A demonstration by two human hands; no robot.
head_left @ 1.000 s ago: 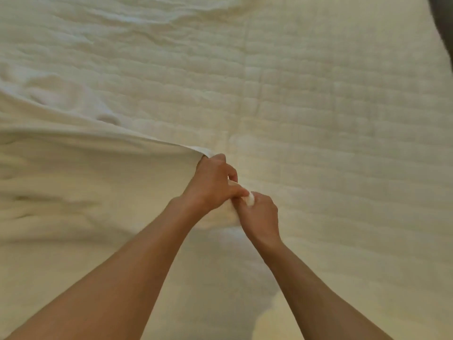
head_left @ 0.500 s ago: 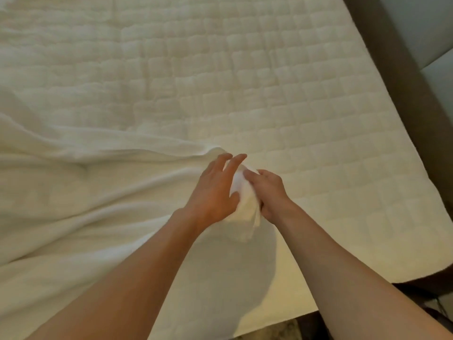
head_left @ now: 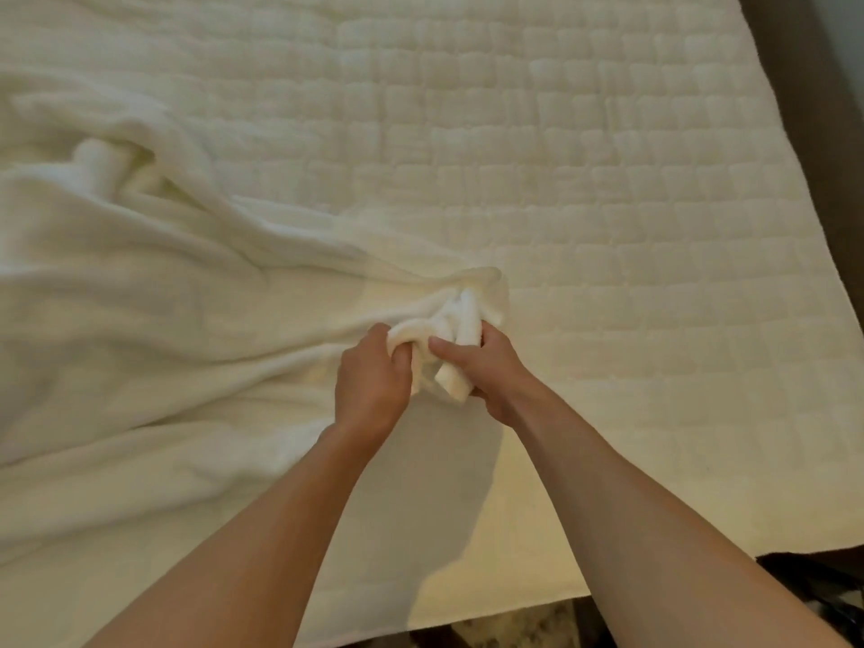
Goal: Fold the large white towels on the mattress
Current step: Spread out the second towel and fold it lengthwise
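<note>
A large white towel (head_left: 140, 320) lies rumpled over the left half of the quilted mattress (head_left: 608, 203), with deep creases running toward its right end. That end is bunched into a wad between my hands near the middle of the view. My left hand (head_left: 369, 385) grips the bunched cloth with curled fingers. Close beside it, my right hand (head_left: 486, 371) holds the other side of the same wad, thumb across the fabric. Both forearms reach in from the bottom edge.
The mattress's right edge meets a dark bed frame (head_left: 813, 156) running down the right side. Its near edge ends at the bottom right, where a dark floor area (head_left: 818, 596) shows. The right half of the mattress is bare quilting.
The towel's corner, earlier pinched flat between my fingers, is now gathered into a thick wad in both fists. The towel has creased and pulled rightward, and the view has swung right.
</note>
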